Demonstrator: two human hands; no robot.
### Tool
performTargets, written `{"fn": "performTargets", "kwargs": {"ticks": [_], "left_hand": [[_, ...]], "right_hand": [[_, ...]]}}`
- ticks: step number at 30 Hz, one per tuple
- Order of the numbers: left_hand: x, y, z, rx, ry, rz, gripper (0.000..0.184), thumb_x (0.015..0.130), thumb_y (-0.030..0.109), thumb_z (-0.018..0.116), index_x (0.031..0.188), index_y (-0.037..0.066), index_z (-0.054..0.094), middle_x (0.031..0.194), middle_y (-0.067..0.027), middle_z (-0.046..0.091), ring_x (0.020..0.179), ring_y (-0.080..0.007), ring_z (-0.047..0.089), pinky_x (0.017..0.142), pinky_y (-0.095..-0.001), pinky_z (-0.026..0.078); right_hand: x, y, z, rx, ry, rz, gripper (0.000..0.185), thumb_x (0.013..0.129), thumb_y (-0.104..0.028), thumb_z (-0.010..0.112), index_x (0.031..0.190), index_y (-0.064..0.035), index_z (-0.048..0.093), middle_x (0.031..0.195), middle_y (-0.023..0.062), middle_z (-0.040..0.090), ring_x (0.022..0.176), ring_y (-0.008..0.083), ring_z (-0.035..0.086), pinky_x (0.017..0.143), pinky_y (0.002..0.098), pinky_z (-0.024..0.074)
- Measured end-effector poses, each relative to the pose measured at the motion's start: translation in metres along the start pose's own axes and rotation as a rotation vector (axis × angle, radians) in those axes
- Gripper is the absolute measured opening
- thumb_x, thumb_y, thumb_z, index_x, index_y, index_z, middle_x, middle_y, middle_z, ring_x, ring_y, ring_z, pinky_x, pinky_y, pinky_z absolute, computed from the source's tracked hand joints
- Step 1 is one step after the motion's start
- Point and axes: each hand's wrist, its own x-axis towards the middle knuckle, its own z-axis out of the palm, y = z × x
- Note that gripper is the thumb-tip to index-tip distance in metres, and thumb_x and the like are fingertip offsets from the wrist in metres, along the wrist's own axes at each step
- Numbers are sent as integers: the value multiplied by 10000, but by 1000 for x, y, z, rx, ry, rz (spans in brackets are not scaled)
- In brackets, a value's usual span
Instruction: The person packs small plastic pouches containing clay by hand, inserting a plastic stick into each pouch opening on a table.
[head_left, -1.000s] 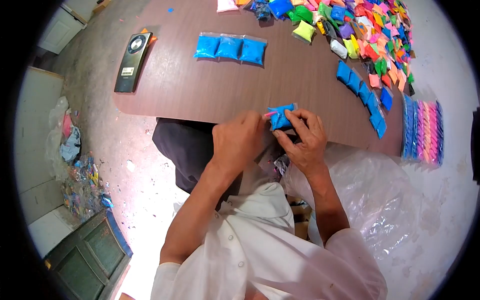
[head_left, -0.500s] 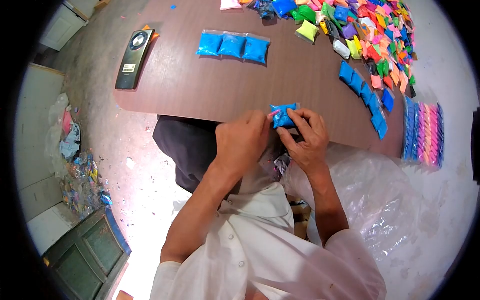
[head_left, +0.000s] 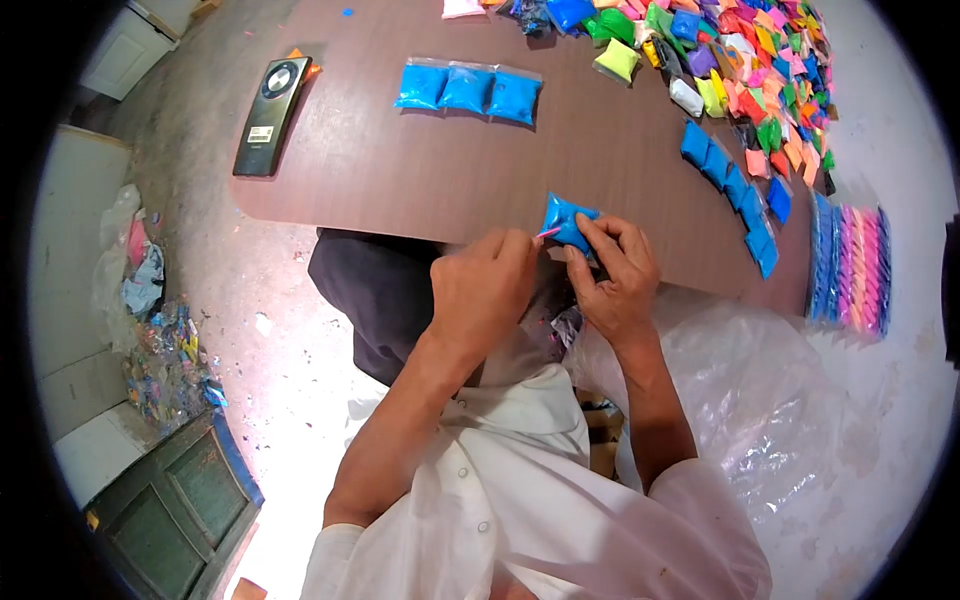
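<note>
A small clear packet of blue clay-like material (head_left: 566, 220) is at the table's front edge. My right hand (head_left: 617, 268) pinches its right side between thumb and fingers. My left hand (head_left: 484, 285) is closed in a fist at the packet's left, around a thin pink stick-like thing (head_left: 549, 233). The pink tip touches the packet's lower left side; its other end is hidden in my fingers. Further back lies a joined strip of three blue packets (head_left: 466, 90). Another strip of several blue packets (head_left: 735, 190) lies to the right.
A large heap of small coloured packets (head_left: 750, 70) covers the table's far right. A phone (head_left: 270, 115) lies at the left. Bundled blue, pink and purple packet strips (head_left: 850, 268) are at the right edge. A clear plastic bag (head_left: 740, 390) spreads beside my right arm.
The blue packet has turned, and its upper left corner now points up and away from me. The pink thing's tip has shifted slightly down along it. Both hands stay nearly in place.
</note>
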Motion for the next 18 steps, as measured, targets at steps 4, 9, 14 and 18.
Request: {"fn": "performTargets", "kwargs": {"ticks": [4,9,14,18], "left_hand": [[0,1,0,28,31,-38,175,928,131,787,856,81,637,751,-93,643,609,-301,666,518,-382,496],[-3,8,10,-33,63,59,173,938,148,785,853,90,646,751,-90,646,611,-304,669,528,-389,502],[7,-15,6,50,91,-9,164,947,162,779,860,92,659,762,-90,678,632,-301,686,548,-401,516],[13,-25,-10,15,221,-33,193,929,139,773,817,93,623,727,-93,632,604,-326,652,518,-418,487]], "right_hand": [[0,1,4,-5,30,14,349,782,-93,866,1123,-63,800,1013,82,685,852,233,656,722,364,544],[2,1,3,-19,29,14,334,787,-104,868,1113,-67,802,990,70,689,845,233,660,712,366,541],[5,-1,2,-28,25,3,306,799,-95,853,1098,-62,803,956,69,689,831,240,664,702,371,537],[7,-6,-2,-39,16,18,312,814,-86,844,1118,-43,788,939,87,701,803,256,676,703,372,555]]}}
